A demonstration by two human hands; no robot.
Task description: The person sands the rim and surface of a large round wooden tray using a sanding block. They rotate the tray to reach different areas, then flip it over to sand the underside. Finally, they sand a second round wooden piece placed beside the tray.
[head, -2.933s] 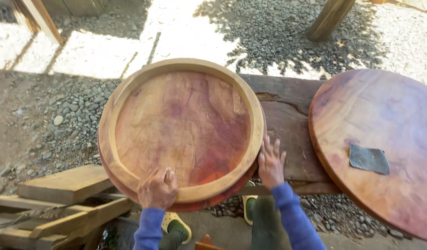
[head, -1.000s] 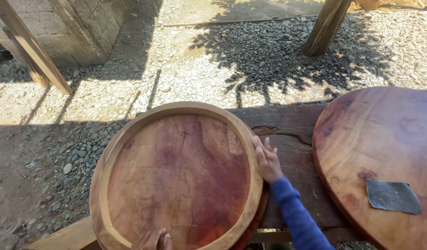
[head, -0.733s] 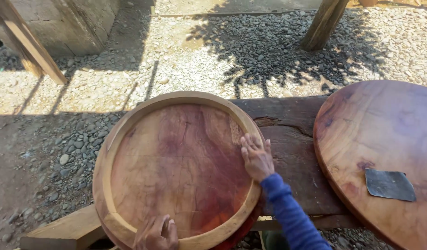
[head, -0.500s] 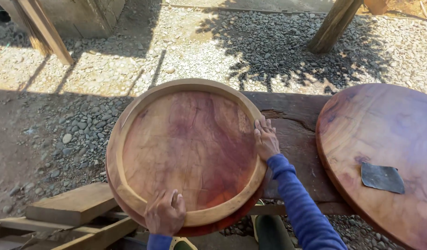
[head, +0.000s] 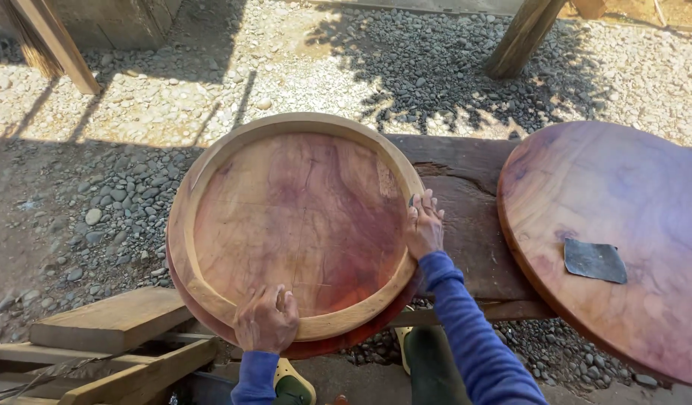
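Note:
A large round wooden tray [head: 297, 225] with a raised pale rim and a reddish centre rests tilted on a dark wooden bench [head: 473, 217]. My left hand [head: 267, 319] grips the tray's near rim, fingers curled over it. My right hand [head: 425, 225] holds the right rim, fingers spread along the edge. Both arms wear blue sleeves. A second reddish edge shows beneath the tray's lower rim.
A round reddish wooden board [head: 624, 232] lies to the right with a dark square of sandpaper [head: 595, 260] on it. Stacked planks [head: 113, 330] sit lower left. Gravel ground [head: 323, 67] lies beyond, with wooden posts [head: 522, 34] at the back.
The tray has been turned and shifted between my hands. My right hand has slid along the right rim while my left hand stays on the near rim.

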